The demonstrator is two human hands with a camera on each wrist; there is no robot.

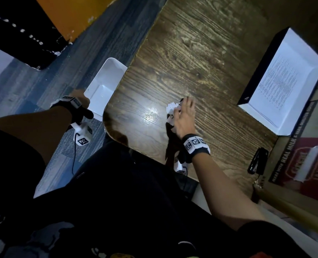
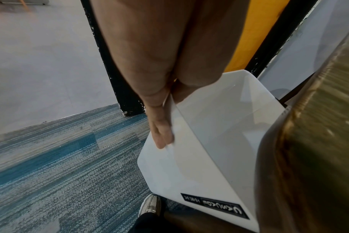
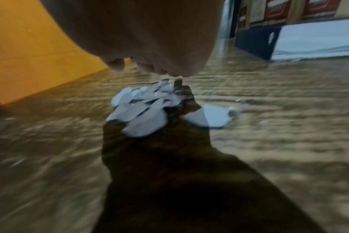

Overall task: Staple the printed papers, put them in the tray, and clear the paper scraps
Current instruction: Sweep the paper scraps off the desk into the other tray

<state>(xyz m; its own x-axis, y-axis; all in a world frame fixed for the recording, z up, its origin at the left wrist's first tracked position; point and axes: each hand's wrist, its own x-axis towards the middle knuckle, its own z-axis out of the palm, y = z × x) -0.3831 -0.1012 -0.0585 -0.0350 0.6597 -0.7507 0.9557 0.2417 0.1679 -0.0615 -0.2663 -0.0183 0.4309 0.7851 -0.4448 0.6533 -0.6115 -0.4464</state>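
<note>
A: At the far left, what is the left hand (image 1: pixel 80 96) doing?

B: It grips the rim of a white bin (image 1: pixel 104 84), thumb inside and fingers (image 2: pixel 161 134) along the outer wall. The bin hangs over blue carpet (image 1: pixel 24 84), just beside the rounded corner of the wooden table (image 1: pixel 201 53) and a little below its top.

A: And in the middle?

B: A small heap of white paper scraps (image 1: pixel 171 109) lies on the table near its front edge. The right hand (image 1: pixel 185 118) is spread over the heap, fingers straight and touching the scraps, grasping nothing. One scrap (image 3: pixel 213 116) lies just apart from the pile in the right wrist view, which is blurred.

A: Further right?

B: A dark tray (image 1: pixel 256 71) with a white lining sits at the table's right edge, a printed sheet (image 1: pixel 279 77) flat inside it. Whether the sheet is stapled cannot be told. Nearer the person, a black stapler (image 1: pixel 256 161) rests on the table, beside a red printed carton (image 1: pixel 303 159).
</note>
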